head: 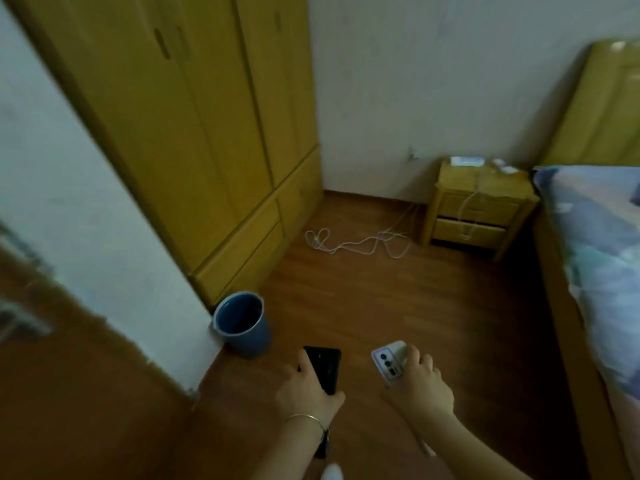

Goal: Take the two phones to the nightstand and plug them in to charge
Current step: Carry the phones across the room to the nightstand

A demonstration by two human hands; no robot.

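Observation:
My left hand [306, 386] grips a black phone [327, 368], held out low in front of me. My right hand [420, 384] grips a white phone [389, 363] with its camera block facing up. The yellow wooden nightstand [481, 209] stands far ahead at the right, against the wall beside the bed. A white charging cable [465, 211] hangs down its drawer fronts. More white cable [356, 242] lies in loose loops on the wooden floor left of the nightstand. Small white items [465, 161] lie on the nightstand top, too blurred to identify.
A tall yellow wardrobe [194, 126] fills the left side. A blue bucket [242, 322] stands on the floor at its corner, next to a white wall edge. The bed [599, 244] with a patterned cover runs along the right. Bare wooden floor lies between me and the nightstand.

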